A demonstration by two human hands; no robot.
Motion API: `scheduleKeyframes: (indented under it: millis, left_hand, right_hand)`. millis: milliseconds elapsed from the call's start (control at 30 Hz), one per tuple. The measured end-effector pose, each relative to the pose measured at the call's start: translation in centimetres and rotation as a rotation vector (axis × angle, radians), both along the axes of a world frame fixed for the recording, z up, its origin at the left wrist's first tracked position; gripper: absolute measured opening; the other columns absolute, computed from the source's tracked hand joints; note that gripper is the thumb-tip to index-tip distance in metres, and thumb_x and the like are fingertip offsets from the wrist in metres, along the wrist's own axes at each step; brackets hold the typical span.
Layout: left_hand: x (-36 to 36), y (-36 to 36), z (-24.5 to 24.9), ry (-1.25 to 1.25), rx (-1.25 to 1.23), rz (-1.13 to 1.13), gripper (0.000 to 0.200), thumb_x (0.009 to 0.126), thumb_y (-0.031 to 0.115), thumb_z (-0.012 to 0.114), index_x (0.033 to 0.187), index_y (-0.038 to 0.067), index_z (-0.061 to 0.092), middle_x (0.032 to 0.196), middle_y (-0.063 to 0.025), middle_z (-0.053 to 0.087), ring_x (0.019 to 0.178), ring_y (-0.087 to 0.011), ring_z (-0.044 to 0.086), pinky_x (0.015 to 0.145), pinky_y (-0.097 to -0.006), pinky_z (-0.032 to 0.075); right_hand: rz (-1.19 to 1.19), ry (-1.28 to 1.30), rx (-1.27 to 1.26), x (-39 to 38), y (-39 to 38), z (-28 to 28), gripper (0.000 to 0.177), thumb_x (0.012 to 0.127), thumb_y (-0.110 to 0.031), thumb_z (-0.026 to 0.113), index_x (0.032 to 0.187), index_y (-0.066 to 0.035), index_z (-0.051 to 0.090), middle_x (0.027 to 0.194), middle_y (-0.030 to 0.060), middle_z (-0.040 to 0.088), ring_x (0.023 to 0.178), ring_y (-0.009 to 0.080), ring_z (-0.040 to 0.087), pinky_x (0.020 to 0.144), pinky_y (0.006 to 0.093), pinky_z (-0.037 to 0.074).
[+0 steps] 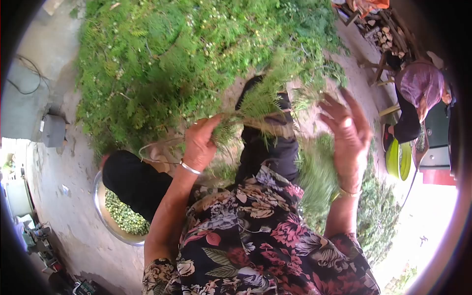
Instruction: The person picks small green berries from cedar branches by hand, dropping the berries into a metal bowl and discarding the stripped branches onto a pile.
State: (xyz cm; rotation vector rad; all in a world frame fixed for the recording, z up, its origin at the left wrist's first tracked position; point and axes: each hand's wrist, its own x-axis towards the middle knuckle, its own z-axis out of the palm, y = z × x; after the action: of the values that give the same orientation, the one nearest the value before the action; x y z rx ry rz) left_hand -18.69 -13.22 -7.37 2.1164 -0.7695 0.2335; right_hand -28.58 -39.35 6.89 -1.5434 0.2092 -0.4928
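We list: green sprig [260, 101], one, feathery, centre of the frame, in front of dark trousers [268, 152]; left hand [199, 142], left of centre, fingers curled round its stem; right hand [346, 120], right of centre, blurred, fingers spread, gripping nothing we can see; hazard, in our judgement: the sprig tearing or slipping free, should the hold slacken or a tug come too sharp; long axis, as far as blur lets us tell, slanting from the left hand, leafy end pointing to the upper right; leafy heap [147, 59], upper left to upper centre; bowl [101, 206] of small green pieces [125, 214], lower left; second person [410, 118], yellow-green basin [393, 160], right edge.
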Motion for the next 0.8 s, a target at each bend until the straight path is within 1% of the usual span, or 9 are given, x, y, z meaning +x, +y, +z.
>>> scheduleKeyframes:
  millis: [100,167,233,333,367,433,633,767,800]
  left_hand:
    - [2.5,1.4,2.3,0.104,-0.172,0.019,0.029,0.071,0.000,0.066,0.100,0.002,0.062,0.077,-0.0139,0.060,0.067,-0.0270,0.058,0.062,-0.0310,0.046]
    - [3.1,2.3,2.7,0.241,-0.148,0.067,0.022,0.077,0.004,0.066,0.099,0.002,0.062,0.078,-0.0108,0.062,0.065,-0.0223,0.054,0.063,-0.0300,0.045]
    - [3.8,2.7,2.8,0.346,-0.361,-0.008,0.018,0.082,0.008,0.065,0.097,0.000,0.061,0.076,-0.0067,0.062,0.065,-0.0182,0.050,0.065,-0.0294,0.044]
    - [4.0,2.9,3.6,0.673,-0.755,0.122,0.020,0.085,0.002,0.060,0.105,0.003,0.055,0.095,-0.0070,0.059,0.073,-0.0186,0.058,0.062,-0.0378,0.051]
    - [4.0,3.1,3.8,0.648,-0.752,0.119,0.020,0.085,0.002,0.060,0.105,0.003,0.055,0.095,-0.0070,0.059,0.073,-0.0186,0.058,0.062,-0.0378,0.051]
    - [3.9,3.7,4.1,0.970,-1.125,0.072,0.020,0.086,0.004,0.060,0.105,0.003,0.055,0.089,-0.0077,0.058,0.070,-0.0214,0.057,0.059,-0.0402,0.051]
    - [2.3,5.2,5.2,1.068,-1.139,-0.023,0.012,0.089,0.018,0.058,0.095,0.009,0.054,0.078,-0.0098,0.050,0.071,-0.0271,0.048,0.071,-0.0456,0.042]
    - [1.0,5.9,4.7,1.208,-1.326,-0.079,0.012,0.088,0.019,0.058,0.089,0.011,0.049,0.079,-0.0073,0.045,0.079,-0.0257,0.044,0.074,-0.0420,0.040]
    - [0.5,6.4,5.4,1.192,-1.411,-0.066,0.013,0.088,0.020,0.058,0.091,0.011,0.048,0.079,-0.0073,0.044,0.078,-0.0253,0.043,0.074,-0.0413,0.039]
  right_hand:
    - [-0.365,-0.161,-0.333,-0.3,-3.1,-0.3,0.052,0.091,-0.025,0.055,0.128,0.009,0.040,0.120,0.0230,0.055,0.108,0.0302,0.057,0.090,0.0392,0.046]
    - [-0.432,-0.175,-0.101,0.1,-2.6,0.0,0.044,0.091,-0.022,0.054,0.122,0.008,0.047,0.116,0.0210,0.058,0.107,0.0264,0.058,0.091,0.0376,0.045]
    - [-0.472,-0.053,-0.119,0.2,-1.7,-0.5,0.037,0.088,-0.022,0.059,0.114,0.005,0.056,0.105,0.0152,0.064,0.099,0.0208,0.061,0.089,0.0332,0.045]
    - [-0.194,0.122,-0.063,0.3,0.6,-2.8,0.027,0.086,-0.015,0.062,0.105,0.004,0.060,0.097,0.0108,0.066,0.089,0.0182,0.062,0.081,0.0295,0.048]
    - [-0.098,0.222,-0.060,0.3,1.7,-3.5,0.024,0.085,-0.013,0.063,0.102,0.004,0.060,0.094,0.0102,0.066,0.086,0.0176,0.062,0.076,0.0279,0.050]
    - [0.095,0.239,-0.205,0.4,3.7,-5.1,0.026,0.083,-0.011,0.065,0.102,0.005,0.058,0.095,0.0112,0.066,0.083,0.0182,0.063,0.071,0.0291,0.051]
    - [0.342,0.081,-0.545,2.0,9.5,-6.7,0.045,0.079,-0.018,0.068,0.111,0.009,0.051,0.096,0.0274,0.061,0.089,0.0411,0.061,0.075,0.0415,0.050]
    - [0.488,0.152,-0.572,3.3,12.6,-7.4,0.047,0.081,-0.017,0.065,0.116,0.009,0.047,0.098,0.0310,0.059,0.094,0.0428,0.059,0.077,0.0432,0.049]
    - [0.605,0.324,-0.627,3.4,13.3,-7.3,0.044,0.082,-0.018,0.064,0.113,0.009,0.048,0.093,0.0306,0.059,0.091,0.0425,0.060,0.076,0.0441,0.048]
